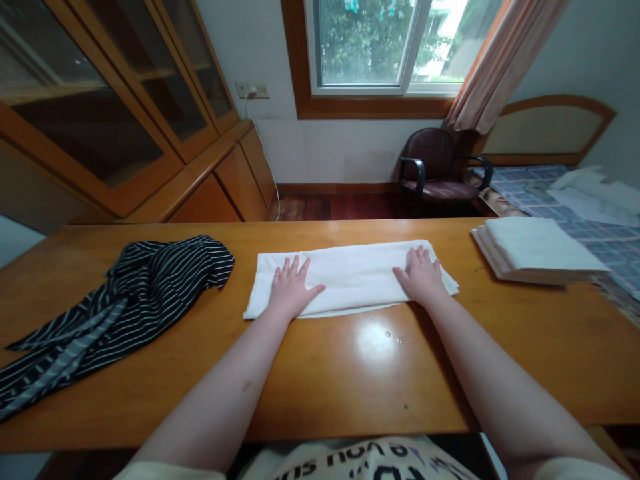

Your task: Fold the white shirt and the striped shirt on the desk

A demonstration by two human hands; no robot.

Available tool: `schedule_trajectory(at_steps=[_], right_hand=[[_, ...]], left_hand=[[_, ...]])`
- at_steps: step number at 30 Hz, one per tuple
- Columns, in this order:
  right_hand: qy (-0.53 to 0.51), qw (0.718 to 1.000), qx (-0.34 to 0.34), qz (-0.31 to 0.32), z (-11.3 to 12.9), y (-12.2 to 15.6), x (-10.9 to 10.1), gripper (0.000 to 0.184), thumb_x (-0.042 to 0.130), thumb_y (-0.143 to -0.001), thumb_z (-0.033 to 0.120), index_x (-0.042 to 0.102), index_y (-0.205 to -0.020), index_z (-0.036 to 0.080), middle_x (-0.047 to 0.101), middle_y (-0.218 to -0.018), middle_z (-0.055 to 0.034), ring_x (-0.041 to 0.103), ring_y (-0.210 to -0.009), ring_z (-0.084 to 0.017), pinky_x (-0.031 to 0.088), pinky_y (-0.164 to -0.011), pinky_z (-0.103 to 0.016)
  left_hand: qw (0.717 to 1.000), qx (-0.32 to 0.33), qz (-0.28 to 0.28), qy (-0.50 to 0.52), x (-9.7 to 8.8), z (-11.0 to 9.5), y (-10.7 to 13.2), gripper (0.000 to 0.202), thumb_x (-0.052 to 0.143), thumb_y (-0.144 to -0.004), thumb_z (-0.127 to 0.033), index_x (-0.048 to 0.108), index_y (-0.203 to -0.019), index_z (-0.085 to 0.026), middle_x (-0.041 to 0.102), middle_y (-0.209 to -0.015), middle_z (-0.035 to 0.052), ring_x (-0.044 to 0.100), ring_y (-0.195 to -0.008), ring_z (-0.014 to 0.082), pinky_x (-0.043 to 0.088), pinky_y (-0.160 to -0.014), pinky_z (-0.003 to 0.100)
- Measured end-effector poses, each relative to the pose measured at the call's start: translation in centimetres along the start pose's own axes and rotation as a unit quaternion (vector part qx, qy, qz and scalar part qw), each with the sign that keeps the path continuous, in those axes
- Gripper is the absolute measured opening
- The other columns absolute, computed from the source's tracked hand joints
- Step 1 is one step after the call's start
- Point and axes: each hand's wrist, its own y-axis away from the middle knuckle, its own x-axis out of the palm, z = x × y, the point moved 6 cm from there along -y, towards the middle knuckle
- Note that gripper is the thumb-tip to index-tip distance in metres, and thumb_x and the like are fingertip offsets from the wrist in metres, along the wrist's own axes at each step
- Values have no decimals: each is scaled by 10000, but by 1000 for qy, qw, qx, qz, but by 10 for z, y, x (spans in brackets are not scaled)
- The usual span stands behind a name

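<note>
White cloth folded into a long flat strip, lying crosswise on the wooden surface near its far edge, roughly centred in front of the person. Edges fairly even, right end slightly angled, a layered fold line visible along the near edge. Left hand flat on the cloth's left part, fingers spread, palm down, not gripping. Right hand flat on the right part, fingers extended, also open and pressing, nothing held. Striped black-and-white garment lies crumpled to the left, apart from the cloth; its lower end runs off the frame's left edge. Stack of folded white cloths at the right end of the surface, count not readable. Behind: dark armchair under the window, bed partly cut off at right, with white items on it that are hard to identify. Printing on the person's shirt at bottom is cut off and illegible.
</note>
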Motion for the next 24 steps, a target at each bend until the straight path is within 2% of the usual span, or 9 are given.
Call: schedule_trajectory(at_steps=[2,5,7,9,12,15,18,21,24], right_hand=[[-35,993,-108,-11,52,6,-6,702,379,-929,486,265,-1476,62,170,-1544,-209,135,-1432,-321,127,-1128,-524],[-95,954,-285,8,137,22,-7,638,348,-944,490,274,-1490,167,132,-1568,-121,127,-1440,-275,165,-1135,-476],[-101,943,-316,40,171,26,2,598,314,-957,482,301,-1481,195,198,-1558,-93,175,-1433,-253,165,-1138,-467],[-92,944,-311,66,180,21,13,583,293,-960,488,331,-1470,208,266,-1539,-76,216,-1422,-237,153,-1145,-454],[-69,963,-250,67,139,-2,21,615,288,-949,524,311,-1479,212,244,-1547,-61,198,-1426,-237,154,-1146,-433],[-30,993,-93,61,52,-33,21,610,222,-967,478,293,-1484,162,265,-1537,-103,220,-1418,-239,151,-1141,-447],[-9,999,38,32,-23,-51,15,640,206,-959,486,259,-1491,135,235,-1546,-127,196,-1423,-258,166,-1127,-489],[-11,996,86,21,-50,-55,12,674,210,-945,506,223,-1500,123,204,-1554,-141,210,-1416,-275,194,-1109,-524],[-7,996,92,19,-47,-52,13,685,207,-939,513,226,-1500,121,212,-1551,-144,202,-1416,-281,177,-1108,-543]], left_hand=[[1000,-1,-2,-1,0,-1,0,879,377,-790,-737,248,-1498,-231,167,-1575,93,88,-1446,311,91,-1149,492],[1000,2,-6,0,-1,-1,1,833,352,-820,-710,246,-1498,-238,169,-1574,91,101,-1446,303,97,-1149,484],[1000,4,-7,-1,-2,0,1,768,328,-856,-664,252,-1496,-246,175,-1574,83,107,-1446,294,107,-1148,479],[1000,6,-7,-3,-2,1,1,716,322,-881,-615,255,-1494,-251,181,-1574,76,112,-1446,287,115,-1148,475],[1000,11,-7,-5,-1,2,0,698,324,-889,-589,250,-1496,-252,183,-1573,77,120,-1444,289,119,-1148,476],[1000,9,-8,-7,0,1,1,701,330,-885,-589,252,-1495,-252,178,-1575,74,117,-1445,290,117,-1149,476],[1000,6,-5,-4,0,1,2,700,338,-885,-585,253,-1494,-252,176,-1576,71,108,-1447,287,115,-1150,474],[1000,3,-1,5,-4,0,2,690,345,-882,-581,282,-1484,-250,179,-1575,68,112,-1446,287,117,-1150,479],[999,-45,18,19,-12,-6,-4,695,383,-853,-594,388,-1434,-212,273,-1543,108,205,-1414,344,175,-1122,527]])
